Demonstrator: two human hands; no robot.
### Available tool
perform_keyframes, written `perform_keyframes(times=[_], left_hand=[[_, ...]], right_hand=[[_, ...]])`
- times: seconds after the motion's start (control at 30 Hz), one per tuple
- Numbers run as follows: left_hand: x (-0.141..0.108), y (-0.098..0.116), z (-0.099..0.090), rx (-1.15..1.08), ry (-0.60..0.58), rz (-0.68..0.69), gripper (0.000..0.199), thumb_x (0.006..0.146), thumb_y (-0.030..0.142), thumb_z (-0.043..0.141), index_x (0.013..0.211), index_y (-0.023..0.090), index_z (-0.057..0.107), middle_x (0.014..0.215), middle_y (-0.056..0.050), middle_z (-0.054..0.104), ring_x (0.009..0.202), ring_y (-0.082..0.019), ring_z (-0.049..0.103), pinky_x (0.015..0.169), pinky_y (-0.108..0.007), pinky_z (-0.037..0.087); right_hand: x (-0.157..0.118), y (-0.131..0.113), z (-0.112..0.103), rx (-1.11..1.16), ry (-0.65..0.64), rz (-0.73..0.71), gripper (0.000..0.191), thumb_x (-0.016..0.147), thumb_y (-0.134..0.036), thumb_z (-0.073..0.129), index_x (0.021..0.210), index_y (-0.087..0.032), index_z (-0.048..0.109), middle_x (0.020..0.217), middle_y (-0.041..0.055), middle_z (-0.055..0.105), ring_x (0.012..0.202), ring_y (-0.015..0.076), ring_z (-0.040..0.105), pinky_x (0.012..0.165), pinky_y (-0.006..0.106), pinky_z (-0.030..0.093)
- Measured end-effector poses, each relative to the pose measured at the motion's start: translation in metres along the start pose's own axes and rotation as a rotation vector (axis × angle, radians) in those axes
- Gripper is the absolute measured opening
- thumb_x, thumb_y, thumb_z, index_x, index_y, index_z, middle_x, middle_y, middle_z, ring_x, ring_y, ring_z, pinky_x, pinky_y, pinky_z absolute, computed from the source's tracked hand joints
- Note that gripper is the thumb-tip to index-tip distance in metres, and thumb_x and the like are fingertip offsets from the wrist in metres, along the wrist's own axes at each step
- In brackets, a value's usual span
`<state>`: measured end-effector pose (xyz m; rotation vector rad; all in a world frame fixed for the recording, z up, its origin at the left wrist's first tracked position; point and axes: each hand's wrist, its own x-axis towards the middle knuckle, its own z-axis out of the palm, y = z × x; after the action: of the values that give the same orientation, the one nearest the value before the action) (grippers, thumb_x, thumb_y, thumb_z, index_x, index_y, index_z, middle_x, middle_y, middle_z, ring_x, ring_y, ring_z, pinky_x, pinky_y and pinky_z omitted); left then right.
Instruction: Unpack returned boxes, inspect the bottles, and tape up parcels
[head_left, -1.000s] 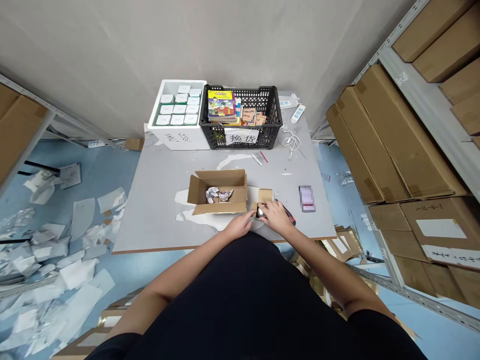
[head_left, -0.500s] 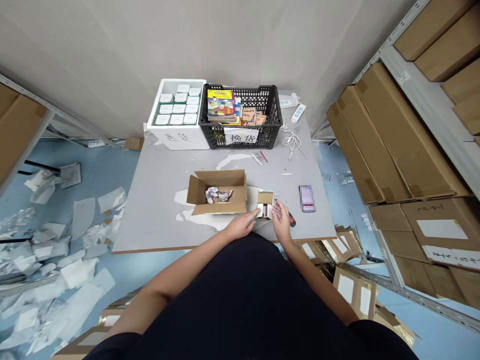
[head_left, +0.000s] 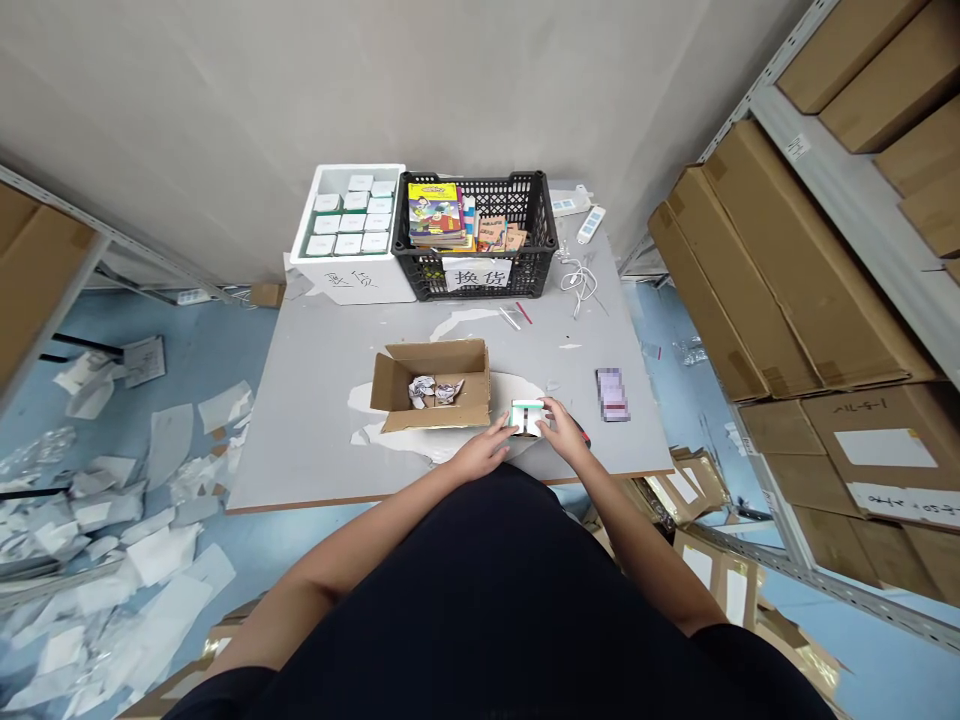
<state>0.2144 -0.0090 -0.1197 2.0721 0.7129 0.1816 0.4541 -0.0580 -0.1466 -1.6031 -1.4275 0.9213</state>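
Observation:
Both my hands are at the table's front edge. My left hand [head_left: 480, 450] and my right hand [head_left: 559, 428] grip a small white box with a green band [head_left: 526, 418] from either side. Just left of it stands an open brown cardboard box [head_left: 431, 358] with its flaps up, holding crumpled white paper [head_left: 422, 390]. A red and black utility knife [head_left: 581, 438] lies mostly hidden beneath my right hand.
The grey table [head_left: 315, 420] holds a white foam box [head_left: 349, 215] of small white boxes and a black plastic crate [head_left: 480, 235] of books and cards. A phone [head_left: 612, 394], white cable [head_left: 577, 280] and power strip [head_left: 591, 222] lie right. Cartons fill shelves; paper litters the floor.
The small box has turned in my hands, its tan side giving way to a white face with a green band. My right hand has closed in on it from the right.

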Motion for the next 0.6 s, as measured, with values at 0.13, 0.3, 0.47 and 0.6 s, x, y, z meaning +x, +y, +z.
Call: perform_keyframes(times=[0.13,0.3,0.47,0.6], left_hand=[[0.001,-0.006,0.008,-0.156,0.072,-0.048,0.048,0.092,0.034,0.052,0.138,0.021,0.048,0.146,-0.012,0.049,0.134,-0.025,0.047,0.11,-0.041,0.039],[0.007,-0.008,0.013,-0.345,0.18,-0.16,0.045,0.09,0.038,0.057,0.13,0.02,0.049,0.125,-0.01,0.066,0.115,-0.022,0.063,0.099,-0.037,0.05],[0.014,0.001,0.008,-0.102,0.142,-0.228,0.065,0.09,0.036,0.059,0.148,0.026,0.03,0.127,-0.009,0.065,0.109,-0.022,0.067,0.094,-0.035,0.051],[0.022,0.003,0.006,0.179,0.101,-0.198,0.049,0.095,0.033,0.05,0.144,0.027,0.042,0.122,-0.006,0.068,0.103,-0.023,0.068,0.091,-0.033,0.051]], right_hand=[[-0.011,-0.002,0.001,-0.102,-0.029,-0.081,0.046,0.081,-0.015,0.047,0.125,-0.024,0.058,0.138,0.0094,0.052,0.132,0.0234,0.046,0.111,0.046,0.038],[-0.022,-0.008,-0.001,-0.109,-0.102,-0.053,0.056,0.08,-0.014,0.047,0.133,-0.025,0.055,0.152,0.0081,0.039,0.14,0.0235,0.038,0.115,0.046,0.033],[-0.023,-0.01,-0.001,-0.108,-0.119,-0.017,0.049,0.086,-0.031,0.056,0.135,-0.026,0.055,0.154,0.0087,0.036,0.141,0.0252,0.037,0.114,0.045,0.034],[-0.02,-0.009,-0.001,-0.11,-0.118,-0.008,0.044,0.088,-0.036,0.055,0.132,-0.027,0.058,0.154,0.008,0.038,0.14,0.0247,0.038,0.114,0.044,0.033]])
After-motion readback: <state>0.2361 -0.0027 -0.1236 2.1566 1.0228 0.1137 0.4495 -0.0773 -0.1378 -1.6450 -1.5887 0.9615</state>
